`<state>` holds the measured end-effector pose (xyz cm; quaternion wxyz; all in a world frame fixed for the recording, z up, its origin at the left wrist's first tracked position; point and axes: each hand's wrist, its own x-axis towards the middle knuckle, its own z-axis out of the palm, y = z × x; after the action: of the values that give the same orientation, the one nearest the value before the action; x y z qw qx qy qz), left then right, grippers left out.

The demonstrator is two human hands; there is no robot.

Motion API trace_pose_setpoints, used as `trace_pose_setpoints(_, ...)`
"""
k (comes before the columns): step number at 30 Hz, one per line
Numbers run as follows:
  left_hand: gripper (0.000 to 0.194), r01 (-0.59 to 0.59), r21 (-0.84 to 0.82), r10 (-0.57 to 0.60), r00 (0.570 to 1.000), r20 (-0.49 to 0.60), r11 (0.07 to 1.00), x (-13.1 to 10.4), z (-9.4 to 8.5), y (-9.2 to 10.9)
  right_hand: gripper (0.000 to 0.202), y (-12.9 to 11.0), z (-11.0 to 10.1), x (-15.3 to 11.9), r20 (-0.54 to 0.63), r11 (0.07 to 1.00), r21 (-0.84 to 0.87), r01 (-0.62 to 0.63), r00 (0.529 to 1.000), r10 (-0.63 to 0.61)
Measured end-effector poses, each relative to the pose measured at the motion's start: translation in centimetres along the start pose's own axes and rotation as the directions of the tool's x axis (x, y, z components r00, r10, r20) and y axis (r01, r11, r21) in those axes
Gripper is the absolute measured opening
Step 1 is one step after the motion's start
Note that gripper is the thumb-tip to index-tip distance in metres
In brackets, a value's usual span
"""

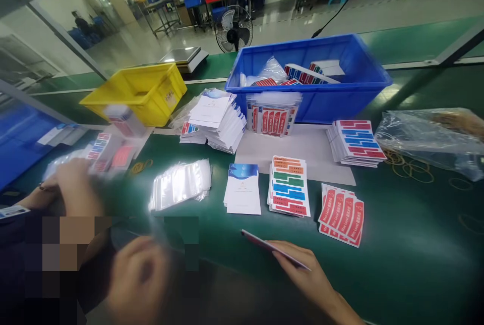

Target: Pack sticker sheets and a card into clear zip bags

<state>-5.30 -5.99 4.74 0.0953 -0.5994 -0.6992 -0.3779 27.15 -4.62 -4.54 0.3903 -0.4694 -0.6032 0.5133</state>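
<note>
My right hand (pixel 302 264) pinches a thin set of cards (pixel 274 248), seen nearly edge-on above the green table. My left hand (pixel 138 274), smeared by motion at the lower left, is curled closed; a faint see-through patch by its fingers looks like a clear plastic bag. Beyond the hands lie clear plastic bags (pixel 181 183), white leaflets with a blue top (pixel 243 191), multicoloured label sheets (pixel 289 186) and red label sheets (pixel 342 214). The face of the held cards is hidden.
Behind stand a blue bin (pixel 310 95), a yellow bin (pixel 151 98) and a tall leaflet stack (pixel 223 123). More label sheets (pixel 357 141), rubber bands (pixel 410 166) and a large plastic bag (pixel 427 136) lie right. A co-worker's hands (pixel 71 183) work at left.
</note>
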Motion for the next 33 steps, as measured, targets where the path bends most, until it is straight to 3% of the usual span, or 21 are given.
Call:
trace_pose_setpoints(2, 0.016, -0.08, -0.027, 0.085, 0.97, 0.226, 0.996, -0.8, 3.5, 2.4, 0.025, -0.9, 0.6, -0.1, -0.081, 0.982, 0.104, -0.155, 0.983, 0.164)
trace_pose_setpoints(4, 0.017, -0.056, -0.056, 0.073, 0.921, 0.383, 0.997, -1.9, 6.5, 4.3, 0.031, -2.1, 1.1, -0.1, -0.139, 0.928, 0.247, -0.278, 0.938, 0.318)
trace_pose_setpoints(6, 0.016, -0.033, -0.114, 0.083, 0.883, 0.462, 0.993, -3.1, 8.4, 5.6, 0.036, -3.3, 1.5, 0.0, -0.15, 0.888, 0.328, -0.322, 0.91, 0.386)
trace_pose_setpoints(8, 0.018, -0.009, -0.177, 0.095, 0.87, 0.484, 0.984, -4.1, 9.3, 6.4, 0.04, -4.1, 1.9, 0.2, -0.143, 0.89, 0.319, -0.325, 0.912, 0.384)
trace_pose_setpoints(15, 0.021, 0.078, -0.261, 0.061, 0.873, 0.484, 0.962, -5.6, 10.9, 7.5, 0.048, -3.6, 2.6, 0.3, -0.003, 0.906, 0.172, -0.387, 0.919, 0.393)
trace_pose_setpoints(21, 0.019, 0.05, -0.24, 0.081, 0.857, 0.509, 0.969, -6.5, 12.3, 7.0, 0.06, -2.9, 2.3, 0.5, 0.123, 0.829, 0.213, -0.517, 0.856, 0.502)
trace_pose_setpoints(26, 0.015, 0.039, -0.252, 0.102, 0.848, 0.52, 0.967, -7.2, 12.2, 6.9, 0.054, -2.2, 1.1, 0.7, 0.165, 0.801, 0.14, -0.582, 0.812, 0.56)
trace_pose_setpoints(33, 0.01, -0.088, -0.296, 0.228, 0.846, 0.481, 0.951, -7.4, 12.0, 6.8, 0.052, -1.2, 0.6, 1.0, 0.195, 0.752, 0.114, -0.65, 0.756, 0.624)
